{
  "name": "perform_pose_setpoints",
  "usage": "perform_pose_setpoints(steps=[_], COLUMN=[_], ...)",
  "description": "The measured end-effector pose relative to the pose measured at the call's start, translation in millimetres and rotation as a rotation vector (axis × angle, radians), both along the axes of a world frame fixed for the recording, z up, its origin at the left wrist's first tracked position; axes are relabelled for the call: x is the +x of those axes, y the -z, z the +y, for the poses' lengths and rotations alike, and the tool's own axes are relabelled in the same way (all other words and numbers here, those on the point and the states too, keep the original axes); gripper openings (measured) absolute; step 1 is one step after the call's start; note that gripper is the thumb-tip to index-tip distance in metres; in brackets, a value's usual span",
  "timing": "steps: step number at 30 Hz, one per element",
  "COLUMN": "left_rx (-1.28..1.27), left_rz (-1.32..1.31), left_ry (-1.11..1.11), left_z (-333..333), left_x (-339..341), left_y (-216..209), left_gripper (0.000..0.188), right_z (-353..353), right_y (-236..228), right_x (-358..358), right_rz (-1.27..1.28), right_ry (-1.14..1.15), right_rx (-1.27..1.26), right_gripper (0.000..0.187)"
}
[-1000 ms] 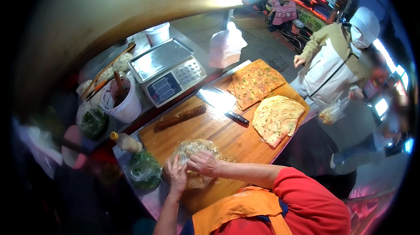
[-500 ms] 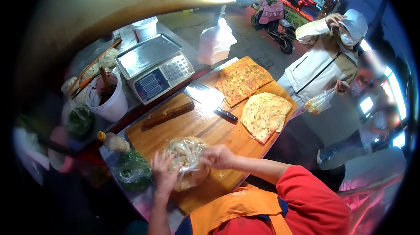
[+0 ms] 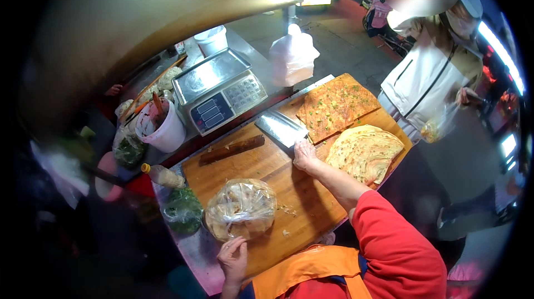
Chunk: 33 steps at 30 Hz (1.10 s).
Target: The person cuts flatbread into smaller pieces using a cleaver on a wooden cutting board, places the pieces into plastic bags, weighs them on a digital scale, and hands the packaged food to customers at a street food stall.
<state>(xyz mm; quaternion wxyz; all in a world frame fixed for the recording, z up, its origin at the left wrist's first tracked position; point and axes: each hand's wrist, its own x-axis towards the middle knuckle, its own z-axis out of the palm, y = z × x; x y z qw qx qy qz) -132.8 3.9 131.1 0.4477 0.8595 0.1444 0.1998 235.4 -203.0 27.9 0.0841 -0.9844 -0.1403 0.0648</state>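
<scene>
My right hand (image 3: pixel 305 155) is closed round the handle of a cleaver, whose broad shiny blade (image 3: pixel 281 126) lies flat on the wooden cutting board (image 3: pixel 303 196); the handle is hidden under my fingers. My left hand (image 3: pixel 232 257) is at the near edge of a clear plastic bag (image 3: pixel 242 207), its fingers loosely bent and holding nothing I can see. Pale pieces of food fill the bag. Beyond my right hand lie a folded, layered flatbread (image 3: pixel 364 153) and a reddish flatbread topped with green bits (image 3: pixel 339 104).
A dark rolling pin (image 3: pixel 232 149) lies on the board. Left of it are a yellow-capped bottle (image 3: pixel 163 176) and bagged greens (image 3: pixel 182 210). Further back stand a scale (image 3: pixel 222 99), a white bucket (image 3: pixel 164 132) and a stack of white bags (image 3: pixel 293 57). A person in a white jacket (image 3: pixel 425 76) stands opposite.
My right hand has left the plastic bag and reached across the board onto the cleaver handle. My left hand has drawn back to the bag's near edge. The view has shifted.
</scene>
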Motion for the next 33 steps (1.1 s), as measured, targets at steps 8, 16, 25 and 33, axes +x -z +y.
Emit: perform_pose_setpoints(steps=[8,16,25,33], left_rx=[-0.246,-0.483,-0.801,-1.131], left_rz=[0.114,0.254,0.408,0.546], left_ry=[0.052,0.120,0.167,0.145], left_z=[-142.7,-226.2,-262.5,-297.8], left_x=[17.5,34.3,122.4,227.4], left_y=[15.3,55.3,93.0,118.1], left_gripper=[0.013,0.015,0.025,0.038], right_z=[-117.9,-304.7,-373.3,-370.0], right_y=[-71.2,-119.3,-63.8,-60.0], right_x=[-26.6,-88.6,-117.6,-124.9], right_rz=[0.085,0.136,-0.044,-0.024], right_ry=[0.076,0.042,0.130,0.196], right_rx=[0.723,0.702,0.341,0.328], right_gripper=[0.044,0.035,0.027,0.026])
